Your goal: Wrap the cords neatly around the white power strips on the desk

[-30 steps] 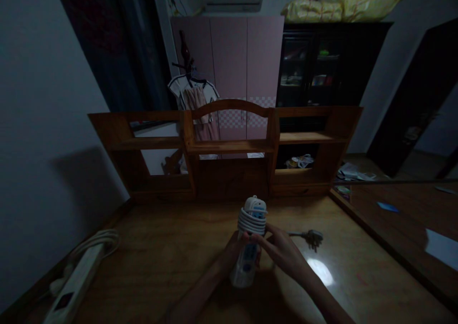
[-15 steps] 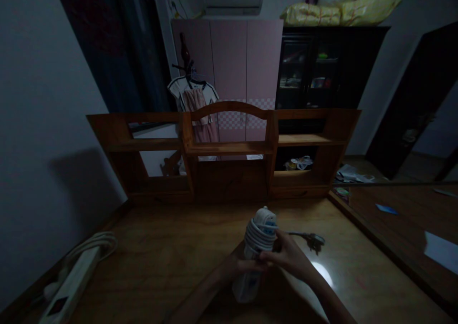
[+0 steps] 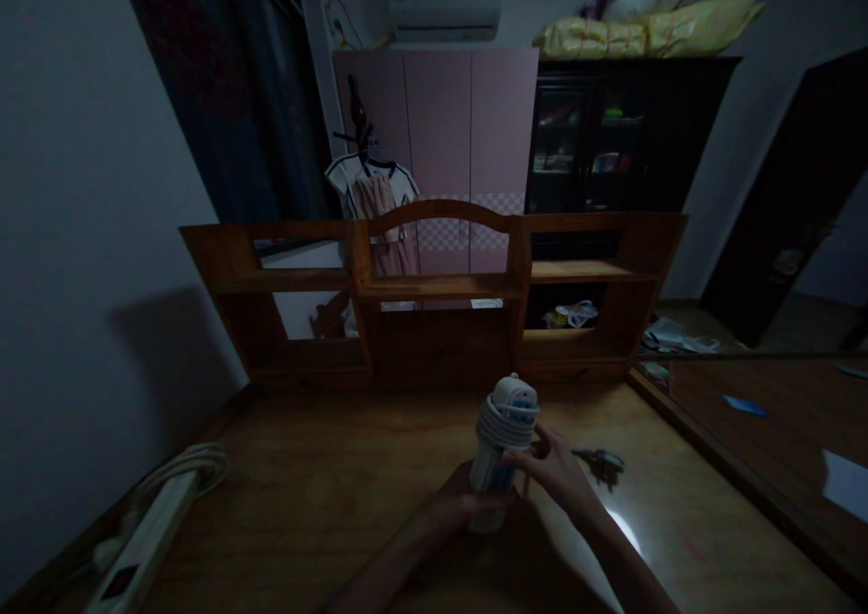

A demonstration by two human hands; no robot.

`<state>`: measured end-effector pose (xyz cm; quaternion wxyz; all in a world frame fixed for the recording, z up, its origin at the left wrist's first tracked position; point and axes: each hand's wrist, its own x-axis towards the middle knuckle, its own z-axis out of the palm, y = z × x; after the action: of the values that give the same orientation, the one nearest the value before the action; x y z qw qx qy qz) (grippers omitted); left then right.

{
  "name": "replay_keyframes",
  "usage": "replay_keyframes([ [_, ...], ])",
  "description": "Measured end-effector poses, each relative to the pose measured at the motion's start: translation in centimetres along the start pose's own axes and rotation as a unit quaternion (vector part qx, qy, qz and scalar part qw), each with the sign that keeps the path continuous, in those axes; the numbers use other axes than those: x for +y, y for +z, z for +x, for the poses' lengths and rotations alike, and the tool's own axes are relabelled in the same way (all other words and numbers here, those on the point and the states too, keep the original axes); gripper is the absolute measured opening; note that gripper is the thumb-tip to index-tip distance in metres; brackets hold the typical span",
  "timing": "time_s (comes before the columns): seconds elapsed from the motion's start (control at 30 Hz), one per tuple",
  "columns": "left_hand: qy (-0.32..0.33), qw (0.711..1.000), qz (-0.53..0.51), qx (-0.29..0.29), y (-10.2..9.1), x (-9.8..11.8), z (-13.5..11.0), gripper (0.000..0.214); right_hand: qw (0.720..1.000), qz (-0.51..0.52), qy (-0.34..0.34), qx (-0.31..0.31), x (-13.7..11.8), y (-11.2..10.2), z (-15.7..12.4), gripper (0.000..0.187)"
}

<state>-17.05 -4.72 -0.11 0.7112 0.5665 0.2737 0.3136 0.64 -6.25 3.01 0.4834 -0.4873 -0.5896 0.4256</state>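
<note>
A white power strip (image 3: 494,474) stands nearly upright over the wooden desk, tilted slightly right. Its pale cord (image 3: 505,426) is wound in several turns around the upper part. My left hand (image 3: 467,501) is closed around the strip's lower half. At the right side of the coil is my right hand (image 3: 552,469), its thumb and fingers pinching at the cord; the fingertips are partly hidden behind the strip. Beyond that hand, the dark plug (image 3: 602,465) lies on the desk at the cord's free end.
A second white power strip (image 3: 146,542) with a looped cord lies at the desk's left edge by the wall. A wooden shelf unit (image 3: 440,286) spans the back of the desk (image 3: 325,469). Papers (image 3: 847,483) lie on the lower brown surface at right.
The power strip has risen slightly and shifted right in my hands. My right hand has moved a little right, its fingers now lower on the coil's side. The camera view has shifted slightly.
</note>
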Motion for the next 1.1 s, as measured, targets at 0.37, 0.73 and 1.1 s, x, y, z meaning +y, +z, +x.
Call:
replay_keyframes([
  [0.37, -0.093, 0.954, -0.281, -0.036, -0.7, -1.8, 0.5, 0.048, 0.990, -0.130, -0.014, 0.042, -0.5, 0.1, 1.3, 0.045],
  [0.73, -0.048, 0.917, -0.356, -0.171, -1.3, -0.6, -0.2, 0.055, 0.947, -0.283, -0.142, 0.064, -1.8, -1.3, -0.1, 0.042],
  [1.1, -0.085, 0.939, -0.319, -0.095, -0.8, -0.9, 0.5, 0.058, 0.791, -0.511, -0.296, 0.158, -1.9, -1.9, -1.0, 0.029],
])
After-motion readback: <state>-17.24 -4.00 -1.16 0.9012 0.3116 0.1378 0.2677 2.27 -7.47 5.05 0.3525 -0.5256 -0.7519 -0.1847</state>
